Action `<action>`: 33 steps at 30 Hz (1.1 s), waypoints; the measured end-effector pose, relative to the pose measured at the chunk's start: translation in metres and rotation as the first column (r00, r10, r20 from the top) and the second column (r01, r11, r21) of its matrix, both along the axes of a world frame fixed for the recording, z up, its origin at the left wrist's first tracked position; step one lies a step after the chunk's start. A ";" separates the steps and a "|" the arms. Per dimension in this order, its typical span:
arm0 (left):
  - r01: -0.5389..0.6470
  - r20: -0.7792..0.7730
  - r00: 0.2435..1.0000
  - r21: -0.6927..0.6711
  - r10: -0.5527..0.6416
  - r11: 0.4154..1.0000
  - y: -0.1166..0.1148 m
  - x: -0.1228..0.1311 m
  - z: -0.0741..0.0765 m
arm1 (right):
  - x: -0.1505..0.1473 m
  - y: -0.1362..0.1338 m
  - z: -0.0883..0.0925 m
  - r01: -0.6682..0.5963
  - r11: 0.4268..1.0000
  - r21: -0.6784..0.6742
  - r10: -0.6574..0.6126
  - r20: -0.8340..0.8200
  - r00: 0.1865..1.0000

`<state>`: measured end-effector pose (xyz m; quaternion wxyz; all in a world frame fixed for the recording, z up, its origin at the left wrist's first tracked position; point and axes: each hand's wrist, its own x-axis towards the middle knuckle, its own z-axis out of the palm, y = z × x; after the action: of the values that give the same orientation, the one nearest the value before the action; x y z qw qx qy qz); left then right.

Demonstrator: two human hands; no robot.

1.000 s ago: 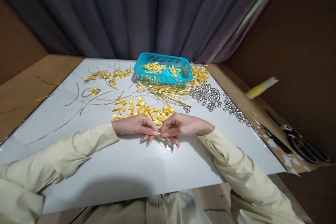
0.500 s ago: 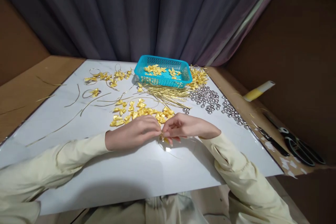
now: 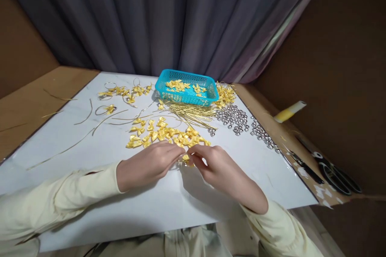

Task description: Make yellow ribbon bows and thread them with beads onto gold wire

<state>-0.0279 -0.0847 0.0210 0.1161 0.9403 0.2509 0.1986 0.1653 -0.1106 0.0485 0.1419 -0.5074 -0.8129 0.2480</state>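
Observation:
My left hand (image 3: 149, 164) and my right hand (image 3: 221, 170) meet fingertip to fingertip over the white tabletop (image 3: 90, 192). Both pinch a small yellow ribbon bow (image 3: 185, 158) between them; a thin gold wire may be with it, but I cannot make it out. Just beyond my fingers lies a loose heap of yellow bows (image 3: 164, 132). Behind that heap a bundle of gold wires (image 3: 189, 112) lies in front of a turquoise basket (image 3: 188, 96) holding more bows.
Silver beads (image 3: 238, 117) are scattered at the right, with black scissors (image 3: 330, 170) and a yellow-and-white tube (image 3: 288, 111) on the brown bench beyond. Finished bow loops (image 3: 120, 90) and stray gold strips (image 3: 60, 150) lie at the left. A dark curtain hangs behind.
Both hands slid toward me and a little lower in view, and the right wrist turned so its back faces up. The pinch on the bow has stayed closed.

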 end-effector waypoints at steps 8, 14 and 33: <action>-0.008 -0.037 0.999 0.000 0.008 1.000 0.006 0.010 0.001 | 0.002 -0.004 -0.014 0.120 0.967 0.224 -0.122 -0.007 0.993; -0.005 0.006 1.000 -0.136 0.006 0.991 0.018 0.025 0.013 | 0.012 -0.004 -0.020 0.205 0.925 0.320 -0.152 -0.183 0.971; -0.178 -0.354 0.935 -0.441 0.012 0.880 0.028 0.043 -0.004 | 0.035 -0.021 -0.035 0.099 0.895 -0.435 -0.274 -0.362 0.891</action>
<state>0.0152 -0.0568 0.0167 0.2831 0.8910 0.3539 -0.0277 0.2003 -0.1320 0.0140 0.2262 -0.5387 -0.6413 0.4973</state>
